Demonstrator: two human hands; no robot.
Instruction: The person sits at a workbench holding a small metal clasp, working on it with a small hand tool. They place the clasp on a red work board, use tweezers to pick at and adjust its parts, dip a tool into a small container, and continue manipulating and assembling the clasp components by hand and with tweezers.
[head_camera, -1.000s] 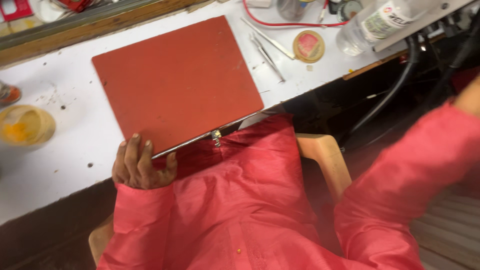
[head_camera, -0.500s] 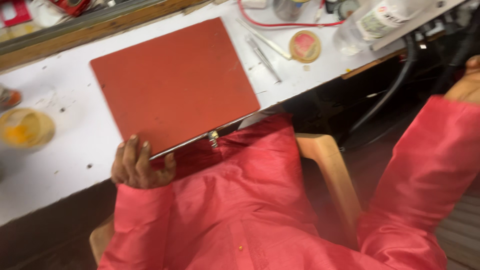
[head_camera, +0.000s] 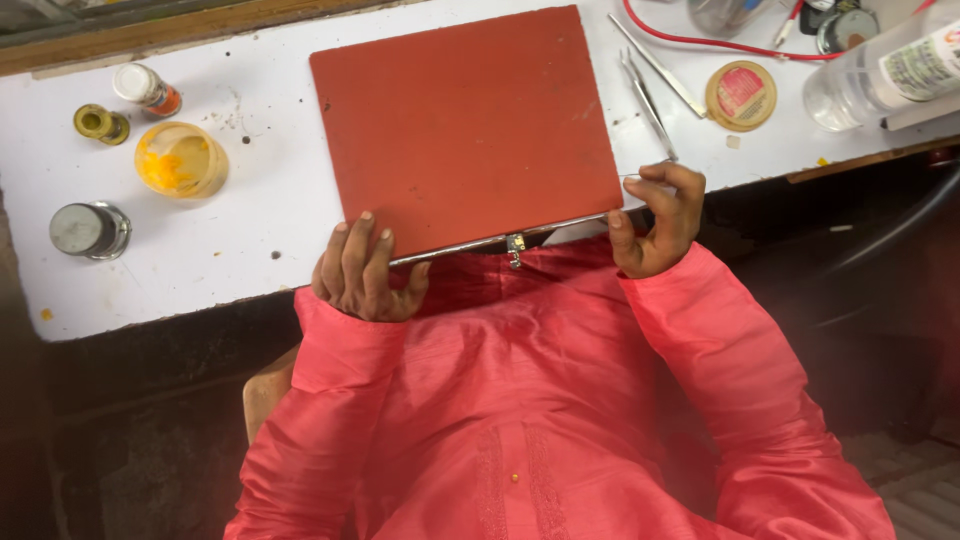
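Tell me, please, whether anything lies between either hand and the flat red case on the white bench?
Nothing visible does. The left hand already rests on the red case at its near edge, and the right hand sits at its near right corner.

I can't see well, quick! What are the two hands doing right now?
Left hand: closed on the near edge of the red flat case.
Right hand: fingers curled at the case's near right corner, touching it; whether it grips cannot be told.

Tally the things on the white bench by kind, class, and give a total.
Red mat under left hand and right hand: 1
Small jars: 3
Yellow dish: 1
Tweezers: 2
Round tin: 1
Clear bottle: 1
Total: 9
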